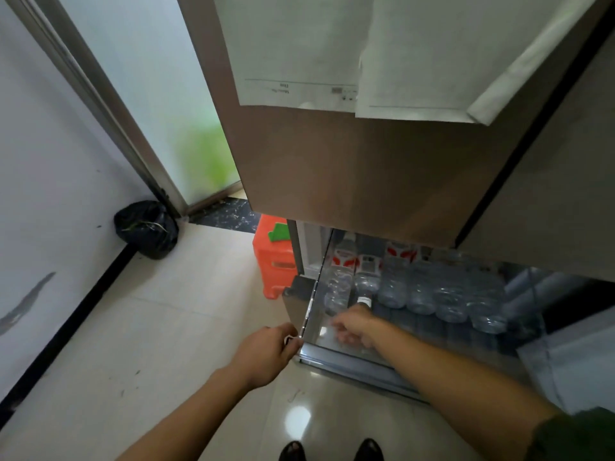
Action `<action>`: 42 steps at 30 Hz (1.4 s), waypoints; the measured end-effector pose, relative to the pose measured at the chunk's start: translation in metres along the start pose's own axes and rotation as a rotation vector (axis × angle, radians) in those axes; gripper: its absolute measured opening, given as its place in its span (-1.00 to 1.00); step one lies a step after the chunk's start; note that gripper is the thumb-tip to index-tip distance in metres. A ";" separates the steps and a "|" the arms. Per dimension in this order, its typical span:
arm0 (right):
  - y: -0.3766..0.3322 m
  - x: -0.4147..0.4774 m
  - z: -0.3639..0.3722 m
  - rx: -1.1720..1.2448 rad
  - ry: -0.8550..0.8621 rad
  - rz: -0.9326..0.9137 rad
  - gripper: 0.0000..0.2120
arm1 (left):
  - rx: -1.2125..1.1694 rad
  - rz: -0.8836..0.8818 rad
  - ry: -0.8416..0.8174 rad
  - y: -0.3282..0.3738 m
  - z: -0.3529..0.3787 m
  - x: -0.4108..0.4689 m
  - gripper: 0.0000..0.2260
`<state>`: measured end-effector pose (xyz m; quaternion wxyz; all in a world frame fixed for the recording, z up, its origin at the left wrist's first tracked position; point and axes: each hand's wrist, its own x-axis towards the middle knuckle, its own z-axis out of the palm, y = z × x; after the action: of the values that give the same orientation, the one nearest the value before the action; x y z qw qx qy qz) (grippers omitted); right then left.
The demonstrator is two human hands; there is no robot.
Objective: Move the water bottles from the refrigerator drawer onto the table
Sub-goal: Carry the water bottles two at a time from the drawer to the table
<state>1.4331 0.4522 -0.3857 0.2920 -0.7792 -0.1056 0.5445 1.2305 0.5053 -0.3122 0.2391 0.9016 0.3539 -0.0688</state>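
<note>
The refrigerator drawer (pixel 349 356) is pulled out at the bottom of the fridge. Several clear water bottles (pixel 422 294) with red-and-white labels lie side by side in it, caps toward me. My left hand (pixel 266 352) grips the drawer's front left corner, fingers curled over the rim. My right hand (pixel 354 327) reaches over the front edge into the drawer, fingers spread, just short of the white cap of the nearest bottle (pixel 366 284). It holds nothing. No table is in view.
The brown fridge door (pixel 349 168) with paper sheets hangs above the drawer. An orange plastic stool (pixel 271 257) stands left of the fridge, a black rubbish bag (pixel 146 227) in the corner by the glass door. Tiled floor lies below; my shoes (pixel 332 450) show at the bottom.
</note>
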 end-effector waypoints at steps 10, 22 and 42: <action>-0.012 0.062 0.016 0.163 0.180 -0.083 -0.49 | -0.007 -0.022 -0.014 -0.005 -0.001 -0.009 -0.71; -0.009 -0.003 -0.031 0.436 -0.317 0.102 -0.63 | -0.102 -0.086 -0.079 -0.026 -0.029 0.022 -0.66; 0.027 -0.028 -0.128 -0.073 -0.427 -0.202 -0.42 | -0.425 -0.097 0.148 0.062 -0.046 0.085 -0.77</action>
<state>1.5349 0.3730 -0.3484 0.2878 -0.6418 -0.2618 0.6609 1.3330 0.5399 -0.2735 0.3935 0.8155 0.4199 0.0620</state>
